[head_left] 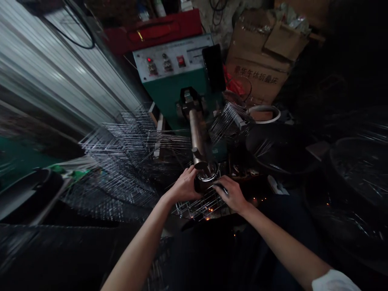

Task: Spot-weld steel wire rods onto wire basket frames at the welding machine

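A green machine (169, 87) with a white control panel carries a metal cylinder arm (197, 133) that points down toward me. Under its tip is a shiny metal ring (208, 173) above a wire grid (203, 206). My left hand (185, 185) is at the left side of the cylinder's tip, fingers curved near the ring; whether it grips anything is unclear. On the right, my right hand (230, 193) is closed on a small dark tool near the ring. Orange sparks scatter below both hands.
Stacked wire racks (121, 149) lie at the left. More wire pieces (227, 121) stand right of the cylinder, near a cardboard box (257, 60) and a white-rimmed round container (277, 113). A black phone (214, 66) leans on the machine. Dark round shapes fill the right side.
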`<state>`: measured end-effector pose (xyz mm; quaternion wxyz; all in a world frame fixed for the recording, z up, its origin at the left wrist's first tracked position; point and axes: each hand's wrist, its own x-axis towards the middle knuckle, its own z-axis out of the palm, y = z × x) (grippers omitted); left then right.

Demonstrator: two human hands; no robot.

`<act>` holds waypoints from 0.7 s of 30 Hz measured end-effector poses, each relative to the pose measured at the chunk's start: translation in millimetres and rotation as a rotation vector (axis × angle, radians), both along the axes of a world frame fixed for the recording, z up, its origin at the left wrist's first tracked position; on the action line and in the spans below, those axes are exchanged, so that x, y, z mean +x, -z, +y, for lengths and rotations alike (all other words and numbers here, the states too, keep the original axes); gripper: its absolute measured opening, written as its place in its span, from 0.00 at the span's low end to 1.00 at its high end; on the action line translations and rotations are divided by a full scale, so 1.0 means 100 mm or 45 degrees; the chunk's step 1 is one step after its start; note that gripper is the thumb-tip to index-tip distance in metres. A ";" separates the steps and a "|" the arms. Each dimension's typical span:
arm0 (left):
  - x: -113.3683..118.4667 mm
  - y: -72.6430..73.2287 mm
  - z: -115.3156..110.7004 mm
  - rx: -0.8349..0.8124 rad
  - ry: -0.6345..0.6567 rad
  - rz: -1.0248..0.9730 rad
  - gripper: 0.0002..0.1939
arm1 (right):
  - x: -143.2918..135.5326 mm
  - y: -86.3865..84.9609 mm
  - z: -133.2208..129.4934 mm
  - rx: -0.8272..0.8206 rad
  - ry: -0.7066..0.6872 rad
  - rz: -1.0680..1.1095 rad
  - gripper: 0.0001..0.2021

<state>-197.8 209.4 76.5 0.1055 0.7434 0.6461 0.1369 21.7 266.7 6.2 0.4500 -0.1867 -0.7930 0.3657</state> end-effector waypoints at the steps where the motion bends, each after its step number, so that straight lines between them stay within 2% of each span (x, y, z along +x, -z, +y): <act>1: 0.00 -0.01 0.01 0.010 0.002 0.029 0.42 | 0.00 0.03 0.00 0.001 0.012 -0.013 0.05; 8: -0.05 -0.05 0.10 -0.050 -0.025 0.083 0.42 | -0.05 0.18 0.10 -0.125 0.036 0.038 0.02; 15: -0.23 0.05 0.27 0.021 0.049 0.062 0.38 | -0.17 0.14 0.27 -0.124 0.031 0.068 0.03; 21: -0.32 0.10 0.31 0.019 0.103 -0.028 0.35 | -0.18 0.12 0.30 -0.135 0.016 0.018 0.04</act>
